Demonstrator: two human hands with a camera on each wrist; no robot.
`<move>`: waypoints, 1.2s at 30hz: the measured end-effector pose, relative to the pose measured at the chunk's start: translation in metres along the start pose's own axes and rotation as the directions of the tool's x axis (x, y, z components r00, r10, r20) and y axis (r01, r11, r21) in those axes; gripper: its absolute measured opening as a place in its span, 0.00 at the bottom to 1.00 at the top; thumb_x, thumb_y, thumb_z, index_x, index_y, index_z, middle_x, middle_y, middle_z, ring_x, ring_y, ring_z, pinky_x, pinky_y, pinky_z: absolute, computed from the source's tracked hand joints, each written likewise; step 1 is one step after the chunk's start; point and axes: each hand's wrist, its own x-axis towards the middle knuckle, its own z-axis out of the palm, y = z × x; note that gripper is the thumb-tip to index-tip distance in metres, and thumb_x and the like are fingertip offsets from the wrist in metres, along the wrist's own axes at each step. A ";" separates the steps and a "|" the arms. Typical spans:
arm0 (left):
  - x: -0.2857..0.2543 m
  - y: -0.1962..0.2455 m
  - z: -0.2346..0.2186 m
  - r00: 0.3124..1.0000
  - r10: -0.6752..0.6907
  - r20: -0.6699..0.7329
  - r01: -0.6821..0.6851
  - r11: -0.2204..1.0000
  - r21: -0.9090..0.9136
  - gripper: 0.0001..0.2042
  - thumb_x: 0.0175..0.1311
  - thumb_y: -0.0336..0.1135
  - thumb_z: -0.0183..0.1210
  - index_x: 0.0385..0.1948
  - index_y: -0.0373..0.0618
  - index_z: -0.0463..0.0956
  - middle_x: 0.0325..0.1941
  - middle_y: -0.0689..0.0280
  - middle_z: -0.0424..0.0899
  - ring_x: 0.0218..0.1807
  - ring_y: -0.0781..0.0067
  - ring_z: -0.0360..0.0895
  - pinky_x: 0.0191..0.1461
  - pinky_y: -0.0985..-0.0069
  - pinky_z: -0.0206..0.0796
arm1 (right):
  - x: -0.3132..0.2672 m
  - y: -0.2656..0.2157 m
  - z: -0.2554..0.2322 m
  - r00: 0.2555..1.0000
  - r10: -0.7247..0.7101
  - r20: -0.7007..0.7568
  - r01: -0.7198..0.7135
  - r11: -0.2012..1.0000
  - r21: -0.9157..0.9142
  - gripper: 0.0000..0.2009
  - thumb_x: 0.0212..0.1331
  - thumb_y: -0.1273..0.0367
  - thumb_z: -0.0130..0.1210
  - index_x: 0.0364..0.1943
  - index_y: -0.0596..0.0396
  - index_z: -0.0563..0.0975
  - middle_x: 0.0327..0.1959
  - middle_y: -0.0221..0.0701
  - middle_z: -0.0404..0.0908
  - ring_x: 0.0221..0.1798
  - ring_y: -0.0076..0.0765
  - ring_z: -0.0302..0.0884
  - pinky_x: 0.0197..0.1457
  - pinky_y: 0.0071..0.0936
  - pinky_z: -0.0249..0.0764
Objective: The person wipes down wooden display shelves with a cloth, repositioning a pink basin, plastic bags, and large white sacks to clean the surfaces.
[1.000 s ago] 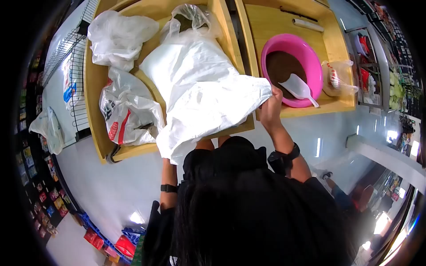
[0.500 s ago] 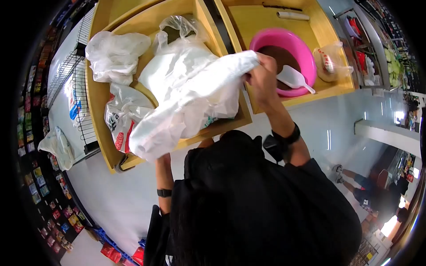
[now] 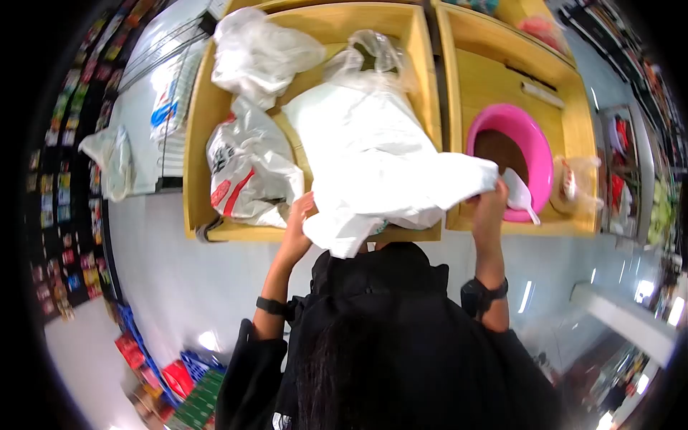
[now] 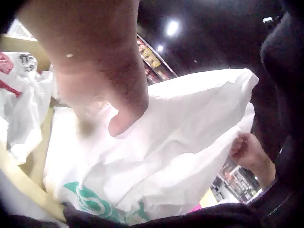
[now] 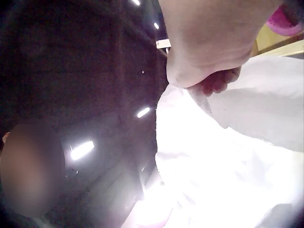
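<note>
A large white sack point(image 3: 380, 158) with green print lies in the left wooden bin, its loose end drawn over the front edge. My right hand point(image 3: 490, 208) grips the far right corner of that loose end, fingers curled into the fabric point(image 5: 237, 123). At the sack's left side is my left hand point(image 3: 297, 228), its fingers up against the edge. In the left wrist view its thumb point(image 4: 127, 119) lies along the white surface, apart from the blurred fingers. The sack's contents are hidden.
A white plastic bag with red print point(image 3: 251, 179) and a clear bag point(image 3: 261, 54) share the left bin point(image 3: 193, 165). In the right bin are a pink tub point(image 3: 539, 154) of brown grains, a white scoop point(image 3: 517, 192), a white roll point(image 3: 542, 94) and a clear bag point(image 3: 575, 188).
The sack's loose end was lifted and swung left, then came down toward the right. My left hand, earlier mostly under its left corner, now shows beside it. My right hand keeps its corner.
</note>
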 end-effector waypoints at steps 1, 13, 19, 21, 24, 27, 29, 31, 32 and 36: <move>0.004 0.014 0.003 0.997 -0.020 0.076 0.016 0.999 0.047 0.31 0.46 0.32 0.64 0.55 0.36 0.63 0.55 0.50 0.69 0.57 0.55 0.66 0.61 0.67 0.57 | -0.003 0.002 -0.004 1.000 -0.012 0.000 0.012 1.000 -0.017 0.11 0.55 0.68 0.44 0.38 0.59 0.74 0.26 0.26 0.74 0.27 0.17 0.69 0.27 0.16 0.63; 0.039 -0.015 0.075 0.678 -0.007 0.735 -0.154 0.976 0.152 0.38 0.38 0.26 0.57 0.61 0.42 0.56 0.58 0.51 0.65 0.58 0.50 0.65 0.59 0.66 0.60 | -0.030 -0.059 -0.019 0.833 -0.323 -0.449 0.335 0.941 -0.056 0.17 0.52 0.74 0.47 0.48 0.61 0.65 0.39 0.33 0.69 0.37 0.27 0.66 0.39 0.25 0.64; 0.038 -0.074 -0.020 0.751 0.032 0.660 0.075 0.988 -0.132 0.40 0.45 0.41 0.65 0.62 0.42 0.54 0.61 0.52 0.62 0.62 0.56 0.60 0.64 0.70 0.53 | -0.088 -0.082 0.077 0.696 -0.691 0.196 0.717 0.680 -0.152 0.14 0.50 0.74 0.47 0.43 0.62 0.68 0.37 0.37 0.71 0.37 0.35 0.68 0.40 0.29 0.65; 0.019 -0.095 -0.071 0.796 -0.043 0.604 0.144 0.982 -0.120 0.40 0.45 0.41 0.66 0.62 0.42 0.56 0.61 0.53 0.62 0.63 0.58 0.59 0.65 0.70 0.52 | -0.103 -0.074 0.130 0.706 -0.489 0.512 0.696 0.610 -0.378 0.16 0.51 0.70 0.50 0.44 0.62 0.68 0.41 0.43 0.73 0.40 0.46 0.73 0.42 0.36 0.68; -0.026 -0.157 -0.146 0.852 -0.192 0.487 0.247 0.968 -0.050 0.38 0.46 0.41 0.66 0.60 0.42 0.58 0.59 0.55 0.64 0.59 0.61 0.62 0.62 0.71 0.54 | -0.124 -0.052 0.191 0.771 -0.108 0.627 0.599 0.455 -0.659 0.18 0.51 0.64 0.54 0.42 0.63 0.71 0.38 0.47 0.76 0.39 0.53 0.74 0.43 0.41 0.68; -0.069 -0.253 -0.202 0.890 -0.453 0.054 0.456 0.882 -0.116 0.29 0.45 0.40 0.64 0.51 0.39 0.66 0.48 0.54 0.73 0.49 0.60 0.72 0.53 0.70 0.65 | -0.136 -0.047 0.206 0.836 0.225 0.501 0.401 0.373 -0.837 0.17 0.50 0.61 0.56 0.33 0.65 0.75 0.32 0.48 0.76 0.37 0.56 0.73 0.41 0.42 0.68; -0.088 -0.312 -0.238 0.794 -0.564 -0.226 0.561 0.824 -0.082 0.28 0.47 0.45 0.63 0.47 0.36 0.67 0.38 0.57 0.76 0.39 0.63 0.75 0.45 0.71 0.68 | -0.152 -0.053 0.212 0.959 0.173 0.223 0.151 0.354 -0.923 0.16 0.51 0.60 0.56 0.26 0.64 0.77 0.27 0.46 0.76 0.34 0.55 0.74 0.39 0.42 0.68; -0.082 -0.325 -0.256 0.739 -0.646 -0.193 0.655 0.755 -0.018 0.30 0.47 0.48 0.62 0.47 0.34 0.67 0.38 0.55 0.77 0.41 0.60 0.76 0.45 0.71 0.68 | -0.160 -0.073 0.213 0.965 0.252 0.067 0.002 0.248 -0.969 0.16 0.52 0.60 0.55 0.23 0.62 0.77 0.26 0.45 0.76 0.32 0.54 0.74 0.37 0.42 0.67; -0.073 -0.328 -0.257 0.666 -0.716 -0.209 0.737 0.674 0.043 0.32 0.47 0.51 0.62 0.47 0.32 0.67 0.39 0.52 0.78 0.43 0.58 0.76 0.46 0.70 0.67 | -0.167 -0.080 0.211 0.993 0.100 0.059 0.035 0.232 -0.972 0.15 0.52 0.61 0.55 0.22 0.62 0.76 0.24 0.44 0.76 0.29 0.52 0.73 0.35 0.39 0.67; -0.042 -0.335 -0.235 0.784 -0.616 -0.076 0.618 0.766 0.174 0.28 0.48 0.55 0.57 0.31 0.28 0.75 0.35 0.42 0.79 0.41 0.45 0.77 0.44 0.61 0.67 | -0.198 -0.089 0.217 0.985 -0.171 -0.001 0.073 0.428 -0.901 0.11 0.52 0.70 0.54 0.19 0.63 0.73 0.17 0.37 0.70 0.20 0.37 0.67 0.27 0.28 0.63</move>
